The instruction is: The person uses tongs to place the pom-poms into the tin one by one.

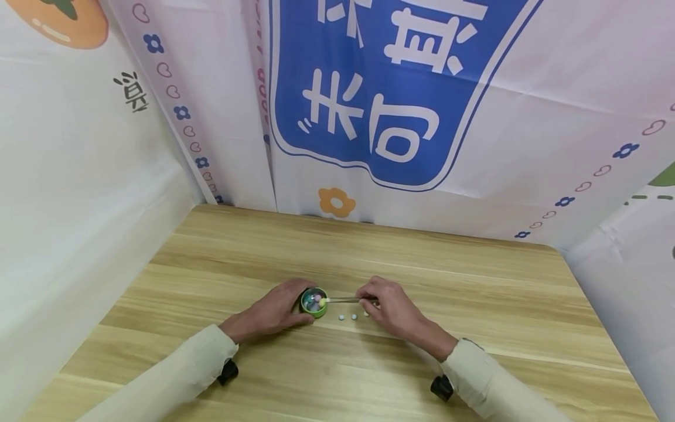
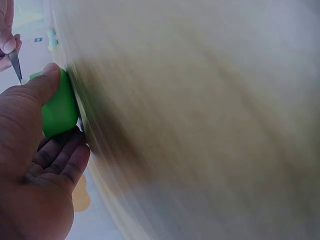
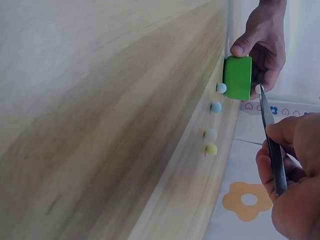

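My left hand [image 1: 271,308] grips a small round green bowl [image 1: 319,315] from its left side, thumb and fingers around the wall. Inside the bowl lie several small coloured balls [image 1: 315,306]. With my right hand [image 1: 395,308] I pinch metal tweezers [image 3: 270,135], their tips pointing left over the bowl's rim. A small pale ball [image 3: 259,89] sits at the tweezer tips, beside the opening of the bowl. On the table near the right hand, a loose row holds pale blue balls [image 3: 216,107], a whitish ball [image 3: 211,135] and a yellow ball [image 3: 211,150].
The wood-grain table [image 1: 327,375] runs back to a printed cloth wall [image 1: 474,211] with an orange flower [image 1: 337,202]. Another cloth wall [image 1: 95,193] hangs along the left edge. Black wrist devices [image 1: 442,388] show at both sleeves.
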